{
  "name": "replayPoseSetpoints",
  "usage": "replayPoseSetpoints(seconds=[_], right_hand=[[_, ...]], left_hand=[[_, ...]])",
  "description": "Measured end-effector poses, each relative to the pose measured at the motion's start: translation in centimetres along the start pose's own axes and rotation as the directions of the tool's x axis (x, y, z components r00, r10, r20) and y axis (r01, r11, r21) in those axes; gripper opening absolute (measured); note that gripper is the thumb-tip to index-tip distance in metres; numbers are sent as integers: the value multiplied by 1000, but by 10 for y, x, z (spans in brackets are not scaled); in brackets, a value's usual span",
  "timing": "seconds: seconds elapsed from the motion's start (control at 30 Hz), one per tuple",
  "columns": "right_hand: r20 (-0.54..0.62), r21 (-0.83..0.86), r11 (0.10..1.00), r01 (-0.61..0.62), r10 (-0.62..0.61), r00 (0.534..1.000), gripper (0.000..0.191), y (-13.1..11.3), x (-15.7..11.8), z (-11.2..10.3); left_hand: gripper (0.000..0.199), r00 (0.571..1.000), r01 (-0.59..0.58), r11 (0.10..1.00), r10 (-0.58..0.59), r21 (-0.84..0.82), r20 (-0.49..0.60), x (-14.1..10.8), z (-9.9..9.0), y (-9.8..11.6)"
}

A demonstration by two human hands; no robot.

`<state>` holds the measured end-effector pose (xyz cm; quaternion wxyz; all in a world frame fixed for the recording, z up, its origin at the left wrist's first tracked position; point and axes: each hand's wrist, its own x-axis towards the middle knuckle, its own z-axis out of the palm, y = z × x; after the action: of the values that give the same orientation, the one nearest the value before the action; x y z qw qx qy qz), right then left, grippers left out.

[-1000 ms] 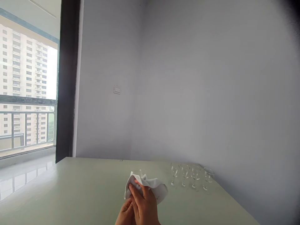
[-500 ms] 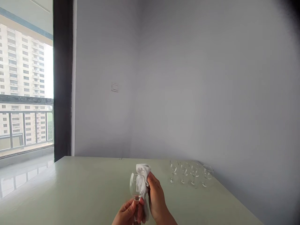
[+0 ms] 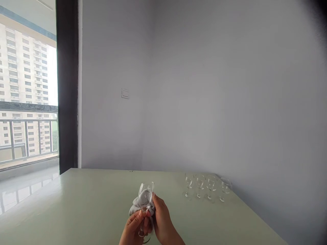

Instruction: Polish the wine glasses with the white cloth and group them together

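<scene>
Near the front of the table, a clear wine glass [image 3: 151, 188] stands upright in my grasp. My left hand [image 3: 135, 224] pinches it around the stem, just under the bowl, with the foot showing below the fingers. My right hand [image 3: 161, 216] is closed on a white cloth [image 3: 136, 206] and presses it against the right and far side of the bowl. Part of the cloth shows through the glass and spreads out to the left behind it. Most of my right fingers are hidden behind the glass and cloth.
Several clear stemmed glasses [image 3: 200, 185] stand in a row at the back right of the pale green table [image 3: 76, 207]. A grey wall [image 3: 191, 102] rises behind the table. A dark-framed opening with a balcony railing [image 3: 32, 120] is at the left.
My right hand and the cloth have moved left and down, and the cloth has wrapped behind the bowl to its left side. My left hand and the glass have shifted slightly left.
</scene>
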<state>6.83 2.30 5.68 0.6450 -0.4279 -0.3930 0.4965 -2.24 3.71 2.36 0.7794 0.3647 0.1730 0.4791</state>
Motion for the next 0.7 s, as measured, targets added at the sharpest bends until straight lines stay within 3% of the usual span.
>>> replayPoseSetpoints(seconds=[0.1,0.17,0.23,0.33,0.43,0.5,0.6,0.63,0.7], right_hand=[[-25,-274,945,176,-190,981,48,5,2,-2],[-2,-488,824,290,-333,943,43,4,2,-4],[49,-620,716,321,-373,926,39,0,-1,-5],[122,-693,623,363,-396,910,35,-15,-7,-7],[133,-677,619,399,-429,893,33,-32,-12,-11],[95,-691,567,448,-543,834,26,-37,-15,-12],[150,-760,343,552,-733,663,18,-35,-15,-12],[185,-778,281,563,-753,631,21,-32,-15,-11],[236,-818,192,542,-747,621,28,-23,-15,-8]], left_hand=[[37,985,-45,997,56,69,-163,4,-4,5],[38,968,-87,984,120,156,-220,4,-5,9],[40,950,-131,955,198,265,-242,4,-5,13],[42,920,-170,874,307,456,-244,2,-6,15],[44,913,-149,778,346,611,-217,1,-9,13],[45,906,-130,735,360,665,-220,0,-8,9],[49,907,-132,729,362,672,-214,-2,-4,3],[52,916,-136,743,347,655,-203,-3,-2,2],[57,930,-143,778,317,612,-185,-4,-1,0]])
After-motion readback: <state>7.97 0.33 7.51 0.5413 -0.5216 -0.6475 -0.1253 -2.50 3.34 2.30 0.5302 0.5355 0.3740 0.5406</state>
